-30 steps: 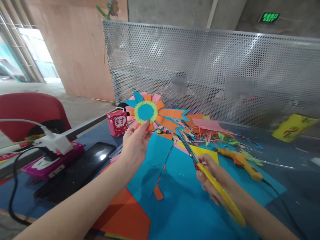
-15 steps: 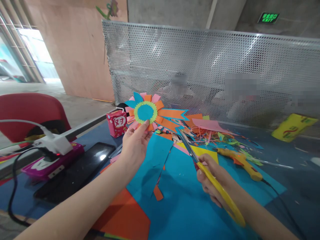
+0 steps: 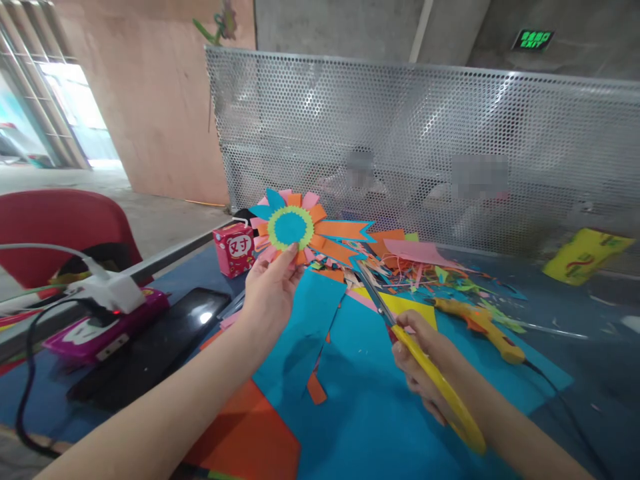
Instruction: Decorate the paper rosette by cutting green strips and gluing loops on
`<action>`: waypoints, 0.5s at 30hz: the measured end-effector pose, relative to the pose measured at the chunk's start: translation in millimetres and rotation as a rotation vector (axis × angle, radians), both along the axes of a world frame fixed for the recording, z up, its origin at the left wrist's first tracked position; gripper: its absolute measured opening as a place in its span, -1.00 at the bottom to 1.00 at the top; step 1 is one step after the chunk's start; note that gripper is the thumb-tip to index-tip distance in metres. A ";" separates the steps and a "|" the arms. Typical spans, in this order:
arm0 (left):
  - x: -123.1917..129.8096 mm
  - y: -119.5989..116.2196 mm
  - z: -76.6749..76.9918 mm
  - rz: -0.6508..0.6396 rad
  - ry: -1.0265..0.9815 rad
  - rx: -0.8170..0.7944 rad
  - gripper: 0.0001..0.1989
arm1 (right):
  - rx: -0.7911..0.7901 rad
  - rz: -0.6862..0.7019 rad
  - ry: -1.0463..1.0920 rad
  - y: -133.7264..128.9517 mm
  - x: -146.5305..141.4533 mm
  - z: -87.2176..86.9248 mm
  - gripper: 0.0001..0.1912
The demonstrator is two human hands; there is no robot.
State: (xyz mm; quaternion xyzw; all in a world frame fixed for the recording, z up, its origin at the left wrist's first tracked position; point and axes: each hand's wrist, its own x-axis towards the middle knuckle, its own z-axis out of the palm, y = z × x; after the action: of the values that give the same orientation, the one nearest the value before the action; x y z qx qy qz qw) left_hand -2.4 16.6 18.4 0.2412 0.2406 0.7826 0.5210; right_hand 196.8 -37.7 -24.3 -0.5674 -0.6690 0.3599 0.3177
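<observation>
Between thumb and fingers, my left hand [image 3: 273, 287] pinches a paper rosette [image 3: 291, 228] by its lower edge. The rosette has a blue centre, a scalloped yellow-green ring, pink and orange loops around it, two blue leaf shapes at upper left and two notched orange-and-blue tails pointing right. My right hand [image 3: 425, 360] is closed around yellow-handled scissors [image 3: 383, 310]. Their blades point up and left, with the tips close to the lower tail; whether they touch it I cannot tell. Blue paper sheets [image 3: 365, 400] lie under both hands.
Paper scraps [image 3: 420, 270] are heaped behind the scissors. A yellow glue gun [image 3: 483, 327] lies right, its cord trailing forward. At left are a red drink box [image 3: 234, 250], a black phone [image 3: 155, 340] and a purple power strip [image 3: 107, 333]. A perforated metal screen [image 3: 390, 133] borders the table.
Hardly anything differs. The view has shifted slightly, and the scissors and right hand sit a touch further left; both hands keep their hold.
</observation>
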 end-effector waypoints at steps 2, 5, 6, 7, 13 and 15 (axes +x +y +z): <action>-0.2 0.2 -0.1 -0.003 -0.001 0.005 -0.80 | 0.063 -0.031 -0.017 -1.7 -1.9 -1.8 -0.60; -1.1 0.4 -0.7 -0.023 -0.012 0.012 -0.83 | 0.094 -0.045 -0.012 -3.7 -3.3 -3.3 -0.62; -1.3 0.3 -0.7 -0.027 -0.017 0.012 -0.83 | 0.090 -0.041 -0.010 -4.0 -3.2 -3.2 -0.63; -1.4 0.3 -0.5 -0.026 -0.020 0.015 -0.83 | 0.085 -0.035 -0.007 -4.1 -2.8 -2.8 -0.64; 1.2 -1.7 2.8 -0.008 -0.047 -0.006 -0.83 | 0.070 -0.012 -0.005 -4.0 -1.1 0.5 -0.65; 1.6 -2.2 3.0 0.002 -0.059 -0.029 -0.82 | 0.077 -0.003 -0.020 -4.2 -1.7 1.1 -0.64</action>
State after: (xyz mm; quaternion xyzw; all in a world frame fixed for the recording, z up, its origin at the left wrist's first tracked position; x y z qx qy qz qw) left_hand -0.8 14.5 21.5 0.2103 0.2368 0.7864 0.5304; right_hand 195.0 -41.9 -23.3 -0.5595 -0.6846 0.3274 0.3332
